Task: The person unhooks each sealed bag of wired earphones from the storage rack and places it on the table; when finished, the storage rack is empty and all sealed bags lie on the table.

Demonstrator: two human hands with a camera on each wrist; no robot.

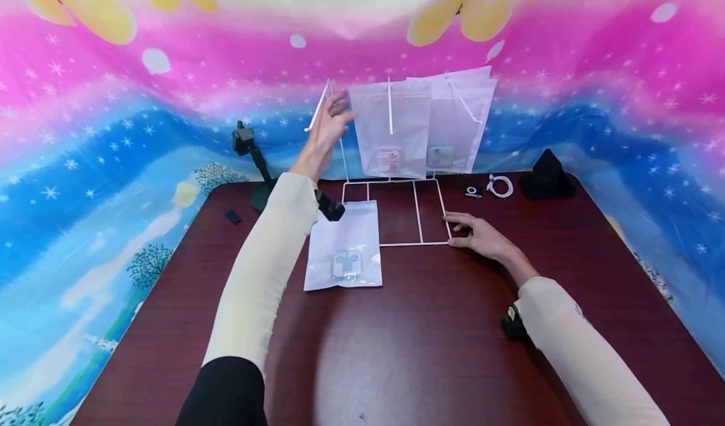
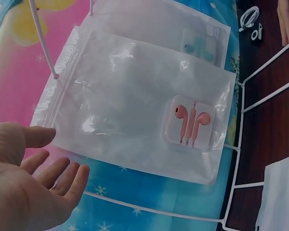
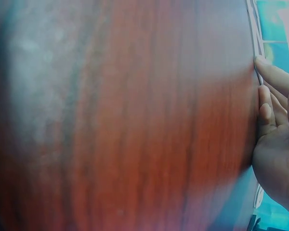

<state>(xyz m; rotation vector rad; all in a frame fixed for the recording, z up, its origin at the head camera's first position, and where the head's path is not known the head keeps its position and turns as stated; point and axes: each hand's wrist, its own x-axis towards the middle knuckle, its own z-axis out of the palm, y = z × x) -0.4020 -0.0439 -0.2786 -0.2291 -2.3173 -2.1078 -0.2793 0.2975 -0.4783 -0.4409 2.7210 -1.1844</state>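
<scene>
A white wire rack (image 1: 420,215) stands on the table, with prongs at its top. My left hand (image 1: 330,124) is raised beside the left prong (image 1: 318,106), its fingers loosely spread and holding nothing. Close to its fingertips in the left wrist view hangs a clear-fronted white zip bag (image 2: 120,96) containing pink earphones (image 2: 189,122) in a case. Another bag (image 1: 461,121), with teal earphones (image 1: 440,156), hangs on the right prong. My right hand (image 1: 481,234) touches the front right corner of the rack's base with extended fingers and thumb.
A bag with blue earphones (image 1: 342,243) lies flat over the base's left part. Further back are a coiled white cable (image 1: 501,186), a small clip-on player (image 1: 472,191) and a black pouch-like object (image 1: 547,177). At left stand a black camera stand (image 1: 257,162) and a small black item (image 1: 233,216).
</scene>
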